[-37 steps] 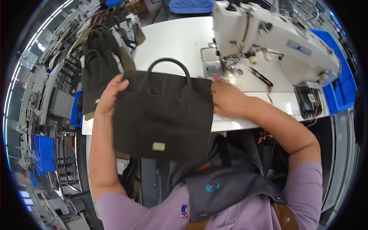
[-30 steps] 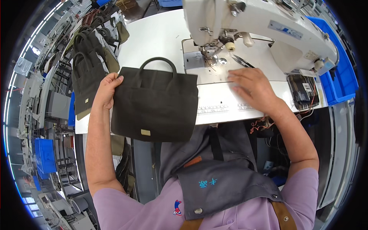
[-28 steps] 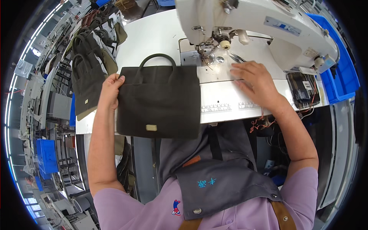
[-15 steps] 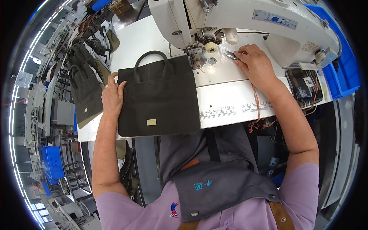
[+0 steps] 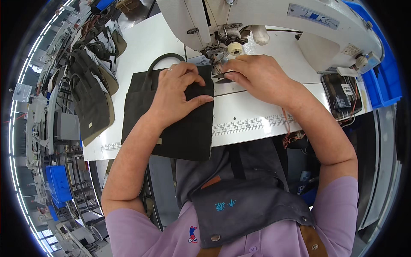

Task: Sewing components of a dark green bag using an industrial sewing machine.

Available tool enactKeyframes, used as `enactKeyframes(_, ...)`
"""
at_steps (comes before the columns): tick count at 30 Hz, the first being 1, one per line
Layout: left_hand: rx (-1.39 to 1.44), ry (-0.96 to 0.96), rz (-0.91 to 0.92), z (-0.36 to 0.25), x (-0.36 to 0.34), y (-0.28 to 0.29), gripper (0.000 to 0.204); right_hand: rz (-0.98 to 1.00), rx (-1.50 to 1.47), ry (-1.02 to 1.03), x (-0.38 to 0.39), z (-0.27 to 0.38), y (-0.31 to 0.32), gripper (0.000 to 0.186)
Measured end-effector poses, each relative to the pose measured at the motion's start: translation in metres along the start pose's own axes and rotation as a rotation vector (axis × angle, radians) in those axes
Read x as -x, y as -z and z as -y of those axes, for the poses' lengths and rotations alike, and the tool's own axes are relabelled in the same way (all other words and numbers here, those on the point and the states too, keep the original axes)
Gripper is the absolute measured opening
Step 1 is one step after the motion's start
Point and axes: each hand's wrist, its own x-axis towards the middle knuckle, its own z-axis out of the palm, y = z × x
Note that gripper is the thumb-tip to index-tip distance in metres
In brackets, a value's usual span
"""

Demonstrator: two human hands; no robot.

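Note:
A dark fabric bag (image 5: 192, 132) with one looped handle (image 5: 164, 58) lies on the sewing table. My left hand (image 5: 177, 92) rests on its upper part, fingers curled and thumb apart, with a gap between them. That hand and arm cover much of the bag's front and part of a small pale gold label (image 5: 159, 141). In my right hand (image 5: 257, 77) is a pair of thread snips (image 5: 222, 78), its blades at the bag's upper right edge, just below the needle area of the sewing machine (image 5: 233, 47). An orange cord (image 5: 285, 122) hangs below my right wrist.
Several dark bags (image 5: 87, 96) lie in a row on the table's left. The machine arm (image 5: 317, 21) spans the far right, with a blue bin (image 5: 379, 92) behind it. A dark checked pouch (image 5: 340, 96) sits at the right edge. Ruler markings (image 5: 248, 125) run along the front.
My left hand has gone from the bag's left edge onto its upper right part. My right hand has brought the snips leftward to the bag's edge. The bag has shifted slightly left and nearer.

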Motion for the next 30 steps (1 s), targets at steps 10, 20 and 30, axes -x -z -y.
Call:
enactKeyframes(10, 0.042, 0.226, 0.108, -0.024, 0.004, -0.017, 0.040, -0.021, -0.223, 0.051, 0.010, -0.014, -0.011, 0.020)
enactKeyframes(20, 0.125, 0.276, 0.131, -0.018, 0.003, -0.018, 0.023, -0.016, -0.214, 0.041, 0.009, -0.013, -0.008, 0.020)
enactKeyframes(30, 0.196, 0.308, 0.067, -0.009, -0.001, -0.021, 0.016, 0.014, -0.191, 0.034, 0.009, -0.017, -0.010, 0.020)
